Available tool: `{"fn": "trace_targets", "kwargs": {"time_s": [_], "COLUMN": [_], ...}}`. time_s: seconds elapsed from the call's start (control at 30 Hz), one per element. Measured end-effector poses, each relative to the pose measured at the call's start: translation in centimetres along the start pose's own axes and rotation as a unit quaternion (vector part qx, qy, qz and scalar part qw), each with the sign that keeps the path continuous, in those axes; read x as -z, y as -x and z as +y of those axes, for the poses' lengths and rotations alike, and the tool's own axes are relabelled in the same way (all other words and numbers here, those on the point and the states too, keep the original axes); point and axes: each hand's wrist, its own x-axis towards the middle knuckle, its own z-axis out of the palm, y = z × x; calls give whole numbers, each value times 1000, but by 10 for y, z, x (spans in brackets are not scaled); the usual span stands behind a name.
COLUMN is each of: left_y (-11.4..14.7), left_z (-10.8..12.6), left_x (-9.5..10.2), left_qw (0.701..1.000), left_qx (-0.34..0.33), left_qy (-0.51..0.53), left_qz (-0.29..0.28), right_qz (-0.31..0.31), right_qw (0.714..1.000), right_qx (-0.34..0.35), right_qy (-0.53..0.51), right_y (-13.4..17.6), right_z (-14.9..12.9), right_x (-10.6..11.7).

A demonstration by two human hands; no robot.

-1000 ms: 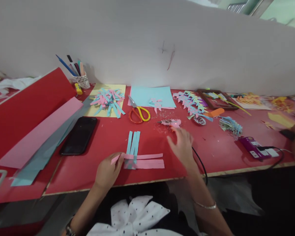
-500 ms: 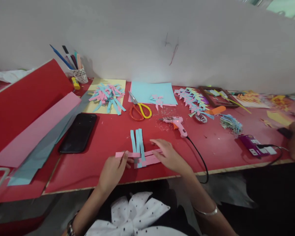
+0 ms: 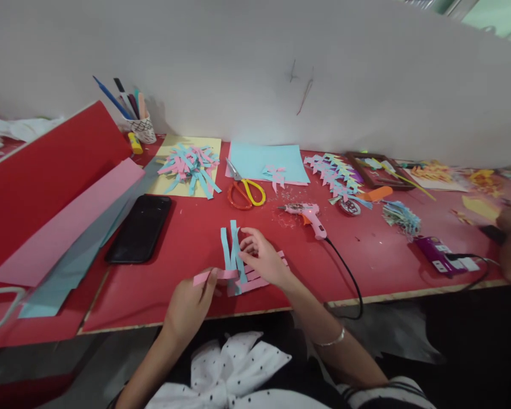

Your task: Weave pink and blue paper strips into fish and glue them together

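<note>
Near the front edge of the red desk [image 3: 315, 261], a pink paper strip [image 3: 202, 279] is pinched by the left hand [image 3: 191, 304], the grip closed on it, just as half a second ago. Blue paper strips [image 3: 224, 244] are crossed by it near their lower ends. The right hand [image 3: 264, 261], seen by the glue gun a second ago and over the pink strips [image 3: 255, 284] after that, has now been brought left to the blue ones. Its fingers are curled at the rightmost blue strip; whether this is clamped in the grip cannot be told. All the strips are thin, flat and straight-edged.

Farther back, a smooth black phone [image 3: 139, 228] is laid toward the left, and the pink plastic glue gun [image 3: 310, 213] is left on its side right of the middle, its black cable run over the front edge. Behind these, metal scissors [image 3: 252, 194] with red and yellow looped handles are spread.

Along the back edge, a tangled heap of pink and blue strips [image 3: 189, 162] is piled on a pale yellow sheet [image 3: 160, 186]; a smooth blue sheet [image 3: 266, 154] and pointed, toothed paper chains [image 3: 332, 172] are set to its right.
</note>
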Motion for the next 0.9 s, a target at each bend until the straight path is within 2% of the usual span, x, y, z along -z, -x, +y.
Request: {"fn": "trace_targets", "kwargs": {"time_s": [0.13, 0.3, 0.57, 0.63, 0.8, 0.9], "left_y": [5, 13, 27, 30, 34, 32], "left_z": [-6, -8, -9, -5, 1, 1], "left_x": [4, 5, 9, 13, 20, 21], "left_qw": [1000, 999, 981, 975, 964, 958], "left_qx": [-3, -7, -87, -108, -156, -142], "left_qy": [-14, 12, 32, 21, -12, -26], "left_qz": [12, 44, 173, 191, 214, 247], "right_qz": [-29, -53, -110, -122, -146, -187], "right_qw": [999, 994, 966, 958, 956, 954], "right_qx": [23, 80, 208, 237, 240, 222], "right_qy": [-6, 50, 107, 104, 83, 67], "right_y": [-7, -1, 8, 6, 4, 2], "right_z": [-9, -27, -65, -75, -89, -93], "right_x": [-10, -17, -16, -15, -2, 10]}}
